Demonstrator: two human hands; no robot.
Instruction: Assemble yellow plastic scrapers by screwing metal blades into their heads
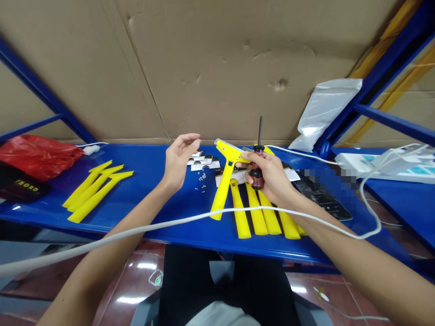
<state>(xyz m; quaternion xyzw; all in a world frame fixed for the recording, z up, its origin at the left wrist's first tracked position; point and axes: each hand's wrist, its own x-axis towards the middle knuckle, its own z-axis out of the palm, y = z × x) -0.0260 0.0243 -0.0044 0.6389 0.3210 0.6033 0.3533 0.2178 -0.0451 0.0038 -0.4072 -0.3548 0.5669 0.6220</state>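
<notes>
My right hand point(272, 174) is closed around a red-and-black screwdriver point(257, 176) with its shaft pointing up. Between thumb and fingers the same hand also grips the head of a yellow scraper point(224, 181), whose handle slants down toward me. My left hand point(180, 158) is raised to the left of the scraper, fingers loosely curved and apart, with nothing visible in them. Just right of it lie small screws point(203, 179) and a stack of white-and-black cards or packets point(205, 162). Below my right hand, several more yellow scrapers point(241, 217) lie in a row.
Three yellow handles point(91, 194) rest on the blue table point(163, 213) at left, near a red plastic bag point(44, 156) and a black item. A phone-like black slab point(322, 194) and a power strip point(384, 167) are at right. A white cable point(183, 217) crosses in front.
</notes>
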